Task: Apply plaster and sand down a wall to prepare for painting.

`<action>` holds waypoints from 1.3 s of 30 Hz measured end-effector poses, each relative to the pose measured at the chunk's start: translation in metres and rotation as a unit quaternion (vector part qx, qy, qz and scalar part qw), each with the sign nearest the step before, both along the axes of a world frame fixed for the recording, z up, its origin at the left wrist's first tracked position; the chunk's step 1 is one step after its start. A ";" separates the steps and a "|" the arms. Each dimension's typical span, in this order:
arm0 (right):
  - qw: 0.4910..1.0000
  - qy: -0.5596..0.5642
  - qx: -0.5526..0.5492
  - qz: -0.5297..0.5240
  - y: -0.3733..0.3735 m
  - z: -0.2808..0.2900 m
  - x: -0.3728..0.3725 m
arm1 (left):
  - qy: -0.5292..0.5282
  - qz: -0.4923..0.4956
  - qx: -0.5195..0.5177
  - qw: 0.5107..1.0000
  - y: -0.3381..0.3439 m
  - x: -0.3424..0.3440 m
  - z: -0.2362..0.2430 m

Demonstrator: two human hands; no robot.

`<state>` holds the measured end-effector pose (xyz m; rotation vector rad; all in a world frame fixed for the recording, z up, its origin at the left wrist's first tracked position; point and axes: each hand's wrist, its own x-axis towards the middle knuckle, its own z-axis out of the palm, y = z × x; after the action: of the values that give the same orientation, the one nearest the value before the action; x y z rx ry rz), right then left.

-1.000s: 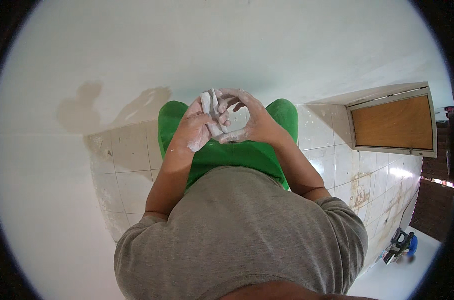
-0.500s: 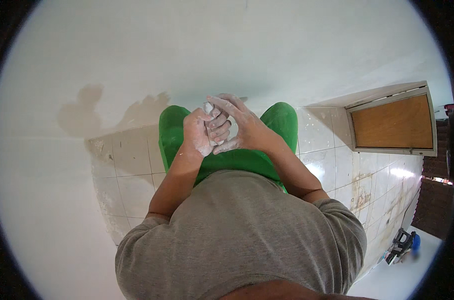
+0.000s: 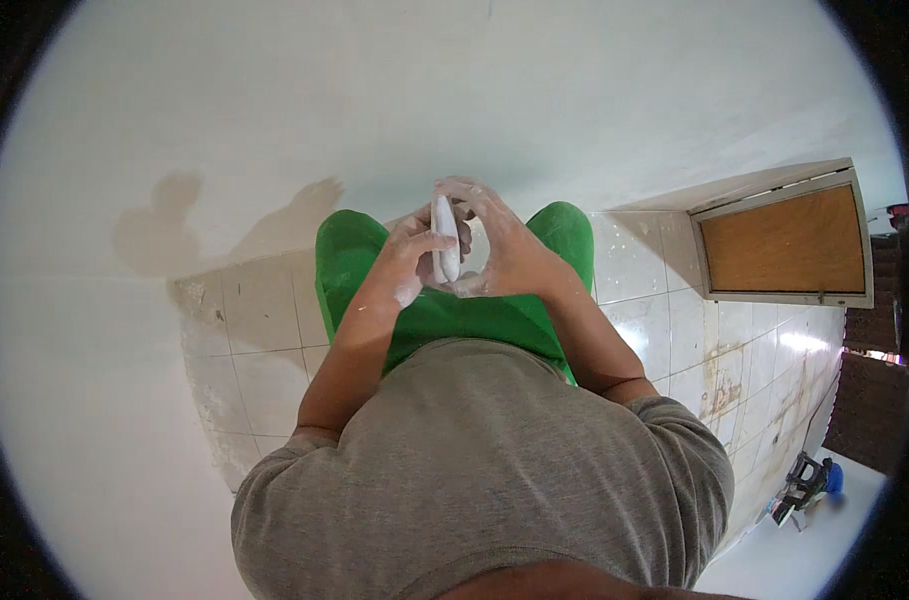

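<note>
Between my hands, in front of my knees, is a small white piece (image 3: 445, 240), long and flat, like a folded sheet; its exact kind does not show. My left hand (image 3: 411, 250) is closed on it from the left, with the thumb lying across its face. My right hand (image 3: 497, 245) curves round from the other side, fingers at the far end and thumb at the near end of the piece. White dust coats both hands. Some of the left fingers are hidden behind the piece.
A pale wall (image 3: 475, 90) rises right ahead of my green-trousered knees (image 3: 558, 235). Under me are white floor tiles (image 3: 265, 300). To the right stands a wood-panelled frame (image 3: 785, 242); a black and blue object (image 3: 810, 485) lies at the lower right.
My left fingers have opened out from a fist, and the white piece now shows upright between both hands. My right fingers and thumb have come in to its ends.
</note>
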<state>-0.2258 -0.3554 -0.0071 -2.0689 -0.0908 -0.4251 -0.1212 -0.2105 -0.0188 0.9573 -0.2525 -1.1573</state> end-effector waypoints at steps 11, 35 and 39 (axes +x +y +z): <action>0.996 0.010 -0.087 -0.028 0.000 0.008 0.000 | -0.276 -0.049 0.125 0.952 0.009 0.018 -0.011; 0.974 -0.053 0.206 -0.081 -0.007 0.010 -0.008 | -0.362 0.042 -0.054 0.930 0.010 0.010 0.004; 0.980 -0.085 0.154 -0.093 -0.003 0.015 -0.006 | -0.361 0.080 -0.048 0.928 0.010 0.008 0.002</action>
<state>-0.2317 -0.3586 0.0081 -1.7398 0.0647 -0.6863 -0.1129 -0.2003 -0.0171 1.2658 -0.8000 -0.5957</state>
